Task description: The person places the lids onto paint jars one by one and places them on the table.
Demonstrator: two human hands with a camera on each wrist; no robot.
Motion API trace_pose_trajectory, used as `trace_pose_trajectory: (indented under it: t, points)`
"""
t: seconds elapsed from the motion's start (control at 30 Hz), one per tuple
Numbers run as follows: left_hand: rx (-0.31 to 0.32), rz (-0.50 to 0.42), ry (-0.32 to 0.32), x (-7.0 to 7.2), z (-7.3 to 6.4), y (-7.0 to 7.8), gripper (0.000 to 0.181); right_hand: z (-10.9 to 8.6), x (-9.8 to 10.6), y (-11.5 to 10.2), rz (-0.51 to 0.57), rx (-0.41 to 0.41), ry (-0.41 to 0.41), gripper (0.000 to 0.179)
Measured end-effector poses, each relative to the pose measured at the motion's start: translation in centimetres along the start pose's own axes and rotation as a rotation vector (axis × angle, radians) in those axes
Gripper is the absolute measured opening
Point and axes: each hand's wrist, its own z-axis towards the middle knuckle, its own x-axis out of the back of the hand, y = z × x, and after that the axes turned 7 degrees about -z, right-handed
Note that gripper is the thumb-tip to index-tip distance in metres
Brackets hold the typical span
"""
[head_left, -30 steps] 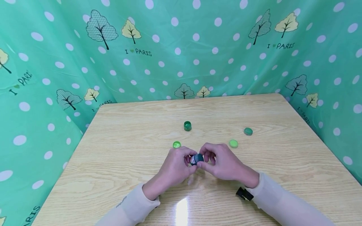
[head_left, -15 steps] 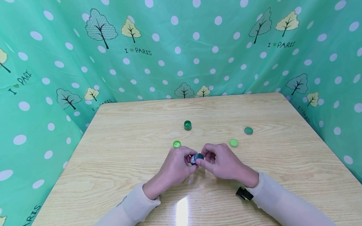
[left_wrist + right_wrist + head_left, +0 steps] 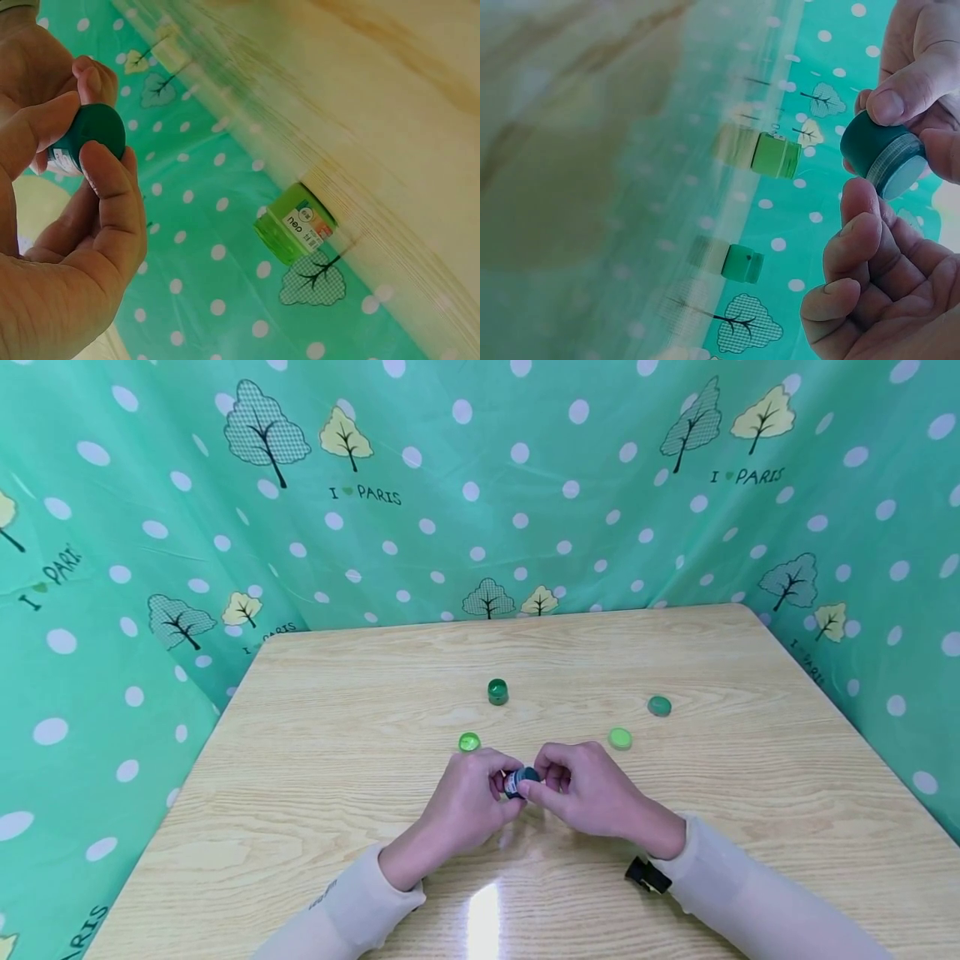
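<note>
Held tilted above the table is a small dark teal paint jar (image 3: 522, 782) with a ribbed lid. My left hand (image 3: 474, 797) grips its body between thumb and fingers, and the flat bottom shows in the left wrist view. At the lid end, my right hand (image 3: 588, 789) pinches with thumb and fingertip; its other fingers are curled in the right wrist view. Just beyond my left hand stands a light green paint jar (image 3: 468, 742) without a lid. Farther back is a lidless dark green paint jar (image 3: 497, 692).
To the right of my hands, a light green lid (image 3: 620, 739) and a dark green lid (image 3: 659, 706) lie on the wooden table (image 3: 337, 718). A polka-dot curtain (image 3: 517, 493) hangs behind and along the sides. A black buckle (image 3: 648, 875) hangs at my right cuff.
My right thumb and fingers have shifted slightly at the jar's lid. The left hand keeps its grip in the same place. The jars and lids on the table have not moved.
</note>
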Motion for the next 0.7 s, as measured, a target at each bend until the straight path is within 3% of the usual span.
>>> trace_pose_trajectory:
  t: [0.7]
  points:
    - [0.007, -0.012, 0.003, 0.03, 0.04, -0.08, 0.021, 0.07, 0.29, -0.15, -0.003, -0.060, 0.004, 0.021]
